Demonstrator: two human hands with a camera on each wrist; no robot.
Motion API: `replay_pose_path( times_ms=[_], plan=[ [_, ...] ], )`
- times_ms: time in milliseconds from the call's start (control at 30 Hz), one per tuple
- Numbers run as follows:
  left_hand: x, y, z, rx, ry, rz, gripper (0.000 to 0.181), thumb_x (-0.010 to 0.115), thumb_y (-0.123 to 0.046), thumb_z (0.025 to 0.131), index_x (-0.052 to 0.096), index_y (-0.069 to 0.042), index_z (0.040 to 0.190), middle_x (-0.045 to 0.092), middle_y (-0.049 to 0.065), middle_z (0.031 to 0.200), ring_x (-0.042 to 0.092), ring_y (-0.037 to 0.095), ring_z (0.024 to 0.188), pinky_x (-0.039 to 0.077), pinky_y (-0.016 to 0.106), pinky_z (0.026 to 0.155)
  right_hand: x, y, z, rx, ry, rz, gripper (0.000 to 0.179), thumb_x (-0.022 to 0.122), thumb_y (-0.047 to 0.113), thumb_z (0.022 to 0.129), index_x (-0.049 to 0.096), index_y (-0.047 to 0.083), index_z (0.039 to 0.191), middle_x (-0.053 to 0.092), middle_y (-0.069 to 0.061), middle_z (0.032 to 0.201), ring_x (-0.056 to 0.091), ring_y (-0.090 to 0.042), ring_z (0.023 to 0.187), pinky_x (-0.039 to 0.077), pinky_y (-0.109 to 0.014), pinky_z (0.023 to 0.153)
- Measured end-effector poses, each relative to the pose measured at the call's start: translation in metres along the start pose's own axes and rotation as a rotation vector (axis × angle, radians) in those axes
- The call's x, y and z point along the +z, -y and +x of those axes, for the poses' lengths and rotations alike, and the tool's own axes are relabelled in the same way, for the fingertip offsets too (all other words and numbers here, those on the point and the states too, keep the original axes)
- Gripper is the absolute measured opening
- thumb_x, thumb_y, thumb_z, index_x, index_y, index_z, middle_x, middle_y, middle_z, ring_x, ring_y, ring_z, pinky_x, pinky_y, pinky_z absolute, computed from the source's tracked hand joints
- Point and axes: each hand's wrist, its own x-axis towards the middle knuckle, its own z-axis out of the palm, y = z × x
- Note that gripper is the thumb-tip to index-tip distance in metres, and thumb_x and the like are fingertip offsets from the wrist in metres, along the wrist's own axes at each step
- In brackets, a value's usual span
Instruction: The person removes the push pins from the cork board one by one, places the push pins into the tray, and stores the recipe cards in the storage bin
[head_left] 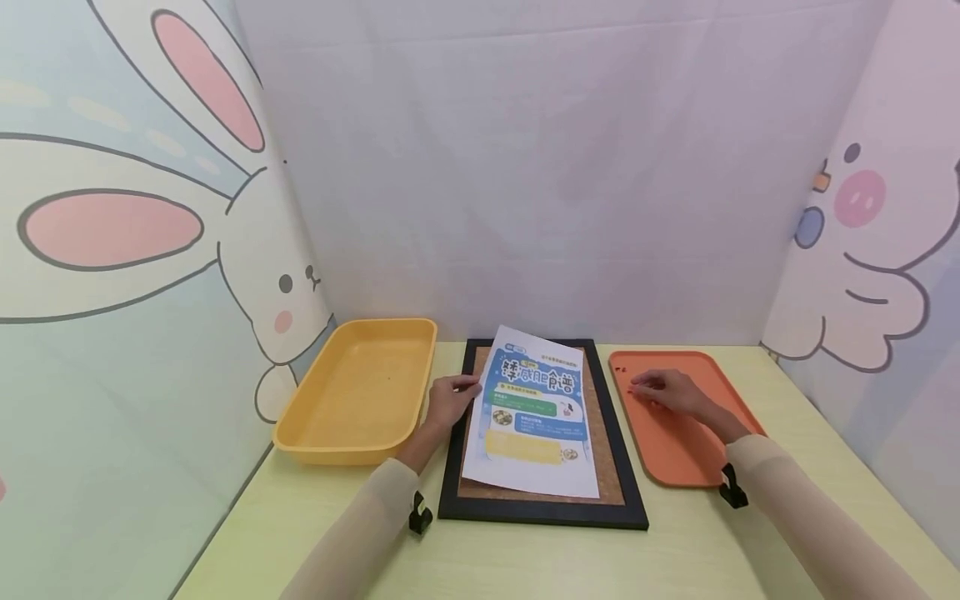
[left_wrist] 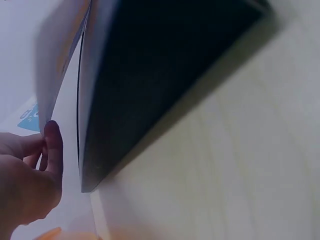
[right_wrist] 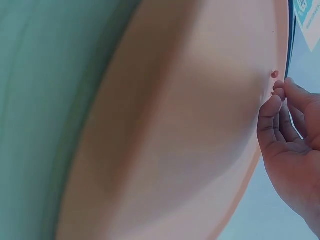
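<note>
My left hand (head_left: 450,402) pinches the left edge of a printed paper sheet (head_left: 536,475) with blue lettering and coloured panels. The sheet lies slightly turned over a black-framed cork board (head_left: 613,467), its left edge lifted off the board in the left wrist view. Over the upper left of an orange tray (head_left: 690,458), my right hand (head_left: 671,392) has its thumb and fingertips together around a small red push pin (right_wrist: 274,90). Another red push pin (right_wrist: 274,74) lies just beyond those fingertips. More tiny red pieces (head_left: 619,369) sit in the tray's far left corner.
A deep yellow tray (head_left: 352,454) stands left of the board, close to my left forearm. Behind everything rises a pale fabric wall (head_left: 525,183), with cartoon-printed panels on both sides. The light wooden table (head_left: 540,558) runs along the front.
</note>
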Motion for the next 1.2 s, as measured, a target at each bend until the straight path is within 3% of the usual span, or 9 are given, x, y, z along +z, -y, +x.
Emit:
replay_pose_path(
  times_ms=[333,467,700,967,1200],
  plan=[
    [-0.012,-0.015,0.001,-0.021,-0.047,-0.085,0.02,0.074,-0.012,0.098,0.079,-0.004,0.116,0.077,0.013,0.112,0.073,0.023,0.095,0.061,0.037,0.086,-0.008,0.01,0.002,-0.077,-0.009,-0.022,0.026,0.067,0.008,0.102,0.069,-0.009,0.122,0.074,-0.019,0.103,0.066,-0.021,0.077,0.054,-0.028,0.063],
    [-0.02,-0.023,0.002,-0.033,-0.05,-0.113,0.022,0.073,-0.014,0.099,0.078,-0.005,0.119,0.076,0.012,0.113,0.073,0.024,0.097,0.06,0.038,0.09,-0.011,0.015,0.003,-0.074,0.007,0.022,0.029,0.064,0.008,0.103,0.067,-0.011,0.125,0.073,-0.021,0.103,0.066,-0.024,0.072,0.055,-0.034,0.06],
    [-0.035,-0.032,0.006,-0.056,-0.039,-0.193,0.024,0.072,-0.013,0.099,0.077,-0.005,0.121,0.075,0.013,0.116,0.076,0.028,0.101,0.059,0.037,0.091,-0.012,0.022,0.004,-0.028,0.043,0.082,0.035,0.064,0.012,0.105,0.063,-0.01,0.131,0.071,-0.025,0.115,0.071,-0.03,0.089,0.06,-0.038,0.069],
    [-0.061,-0.031,0.006,-0.038,-0.059,-0.242,0.025,0.071,-0.011,0.1,0.075,-0.001,0.122,0.073,0.019,0.118,0.076,0.032,0.101,0.059,0.04,0.092,-0.013,0.026,0.006,-0.026,0.057,0.107,0.037,0.065,0.016,0.104,0.064,-0.008,0.132,0.069,-0.027,0.122,0.07,-0.04,0.105,0.062,-0.042,0.076],
    [-0.092,-0.023,0.007,-0.058,-0.085,-0.238,0.027,0.071,-0.01,0.1,0.074,0.0,0.124,0.072,0.02,0.12,0.075,0.031,0.102,0.059,0.038,0.09,-0.015,0.036,0.004,-0.053,0.083,0.145,0.042,0.064,0.014,0.105,0.058,-0.015,0.135,0.065,-0.032,0.126,0.067,-0.045,0.11,0.061,-0.046,0.08]
  ],
)
